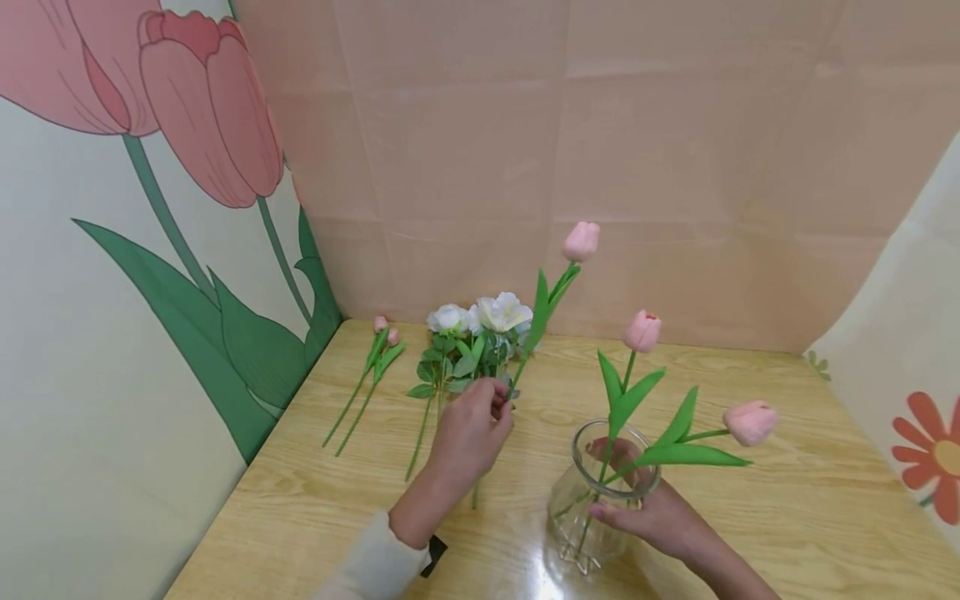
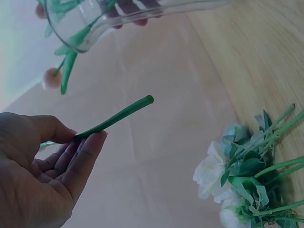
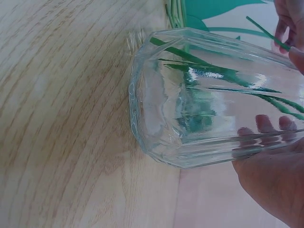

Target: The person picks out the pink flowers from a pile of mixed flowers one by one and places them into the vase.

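My left hand (image 1: 470, 425) pinches the green stem (image 2: 124, 113) of a pink tulip (image 1: 581, 242) between thumb and fingers, in the air left of the vase. The stem's cut end points free of the hand in the left wrist view. My right hand (image 1: 660, 512) grips the clear glass vase (image 3: 190, 147) around its upper side, thumb toward the front. Two pink tulips stand in the vase: one upright tulip (image 1: 642, 332) and one tulip leaning right (image 1: 750, 423). Their stems show through the glass.
White flowers (image 1: 502, 312) with leafy stems lie on the wooden table (image 1: 750, 533) behind the left hand. Two more pink tulips (image 1: 381, 350) lie farther left. A pinkish-brown backdrop (image 1: 675, 167) rises behind the table. A tulip-printed panel (image 1: 112, 350) stands at the left.
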